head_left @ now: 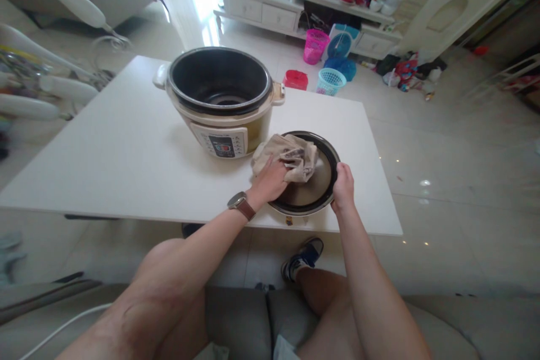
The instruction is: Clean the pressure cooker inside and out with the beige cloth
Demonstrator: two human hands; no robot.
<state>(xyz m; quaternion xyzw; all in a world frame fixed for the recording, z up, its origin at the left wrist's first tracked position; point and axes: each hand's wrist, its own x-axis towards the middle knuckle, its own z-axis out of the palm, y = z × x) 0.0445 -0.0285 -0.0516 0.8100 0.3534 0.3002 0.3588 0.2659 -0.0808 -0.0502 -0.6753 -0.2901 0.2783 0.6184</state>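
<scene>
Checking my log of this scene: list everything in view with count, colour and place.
table: one, white, centre
cooker: one, cream with black pot, on table
lid: one, dark-rimmed, table's near edge
cloth: one, beige, on lid
pink basket: one, floor behind table
blue basket: one, floor behind table
red box: one, floor beside blue basket
watch: one, brown strap, left wrist
left hand: one, on cloth
right hand: one, gripping lid rim

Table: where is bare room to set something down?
The wide left part of the table, from its edge to the cooker, is bare. Front right is crowded: lid, cloth under the left hand, right hand on the rim.
</scene>
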